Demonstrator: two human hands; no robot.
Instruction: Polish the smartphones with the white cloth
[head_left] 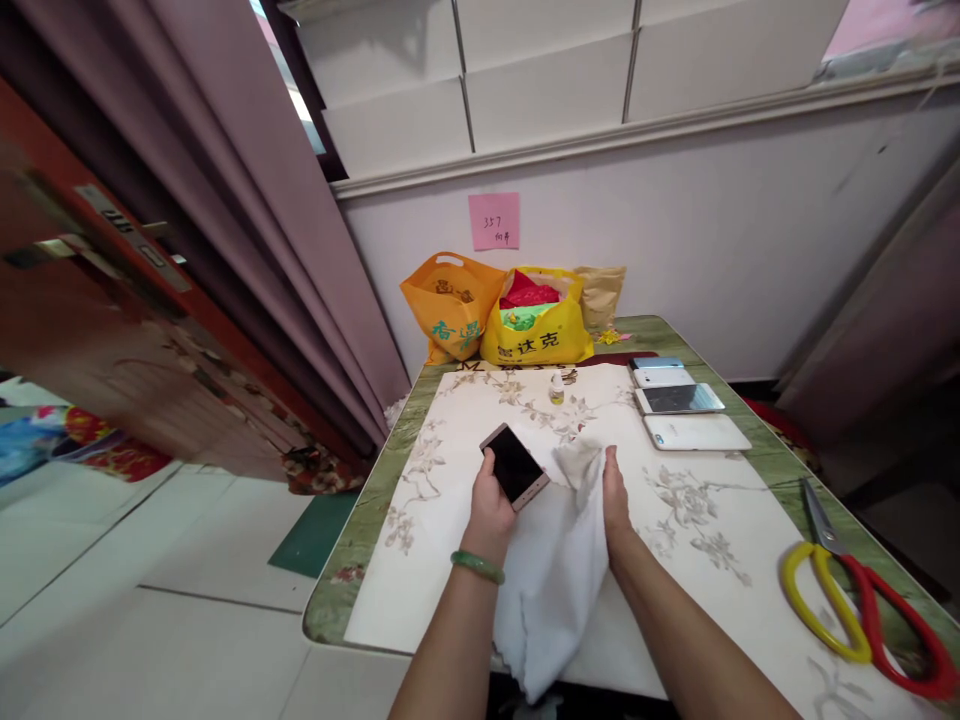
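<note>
My left hand grips a smartphone with a dark screen and a pinkish-gold frame, its thumb along the phone's left edge. A green bangle circles that wrist. To the right, my right hand has a white cloth against its palm, the fingers pointing up and largely seen edge-on. The cloth is bunched at the top and hangs down toward the table's front edge. Phone and cloth are close together but look apart. Beyond them stands a small white bottle with a yellowish label.
Several phones lie in a row on the right of the flower-patterned sheet. Large scissors with yellow and red handles rest at the near right. Against the wall stand an orange bag, a yellow bag and a brown paper bag.
</note>
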